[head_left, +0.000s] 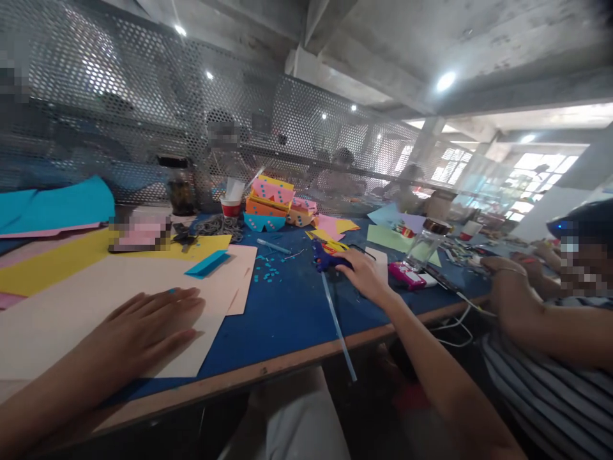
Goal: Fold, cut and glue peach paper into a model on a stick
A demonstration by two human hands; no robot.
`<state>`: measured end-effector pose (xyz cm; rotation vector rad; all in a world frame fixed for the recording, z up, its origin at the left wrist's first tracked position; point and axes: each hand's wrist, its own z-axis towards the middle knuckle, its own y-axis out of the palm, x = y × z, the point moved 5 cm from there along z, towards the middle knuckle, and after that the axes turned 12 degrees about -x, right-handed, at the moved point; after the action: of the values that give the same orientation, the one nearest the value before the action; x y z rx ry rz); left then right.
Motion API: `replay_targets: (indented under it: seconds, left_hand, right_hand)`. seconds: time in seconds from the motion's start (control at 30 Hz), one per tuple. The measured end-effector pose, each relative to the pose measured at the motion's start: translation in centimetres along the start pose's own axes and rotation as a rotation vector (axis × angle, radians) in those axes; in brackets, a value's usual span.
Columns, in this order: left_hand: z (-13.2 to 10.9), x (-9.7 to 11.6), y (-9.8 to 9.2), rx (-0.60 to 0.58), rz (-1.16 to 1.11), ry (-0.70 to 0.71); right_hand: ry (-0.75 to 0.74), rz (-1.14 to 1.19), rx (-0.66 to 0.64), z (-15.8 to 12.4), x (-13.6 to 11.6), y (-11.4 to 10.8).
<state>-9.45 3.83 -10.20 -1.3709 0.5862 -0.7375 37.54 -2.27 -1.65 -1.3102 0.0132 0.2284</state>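
My left hand (148, 319) lies flat and open on a large beige sheet of paper (71, 306) on the blue table (287, 306). My right hand (364, 271) reaches forward with its fingers curled onto a blue and yellow glue gun (328, 254). A clear glue stick (338, 326) juts from the gun's back toward me, past the table edge. Small teal paper dots (265, 271) are scattered between my hands. A folded teal paper strip (207, 263) rests on the beige sheet.
Yellow (52, 265) and teal sheets lie at the left. Orange and pink paper boxes (268, 203), a red cup (230, 206), a dark jar and scissors stand at the back by a perforated metal screen. Another person in a striped shirt (550, 377) works at the right.
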Motion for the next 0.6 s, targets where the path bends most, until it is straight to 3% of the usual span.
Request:
replay_targets:
  seconds: [0.1,0.27,0.43,0.6]
  left_hand:
    - [-0.1,-0.6,0.6,0.074,-0.004,-0.041]
    - [0.1,-1.2,1.7,0.084,0.024,-0.059]
    - [0.2,-2.4,2.7,0.030,0.045,-0.095]
    - [0.0,-2.4,2.7,0.098,0.023,-0.118]
  right_hand:
    - [0.168,-0.048,0.066,1.0,3.3,-1.7]
    - [0.466,-0.133,0.093,4.3,8.8,-3.2]
    - [0.589,-0.182,0.024,7.0,11.3,-2.1]
    - [0.653,-0.213,-0.055,8.7,12.8,-0.7]
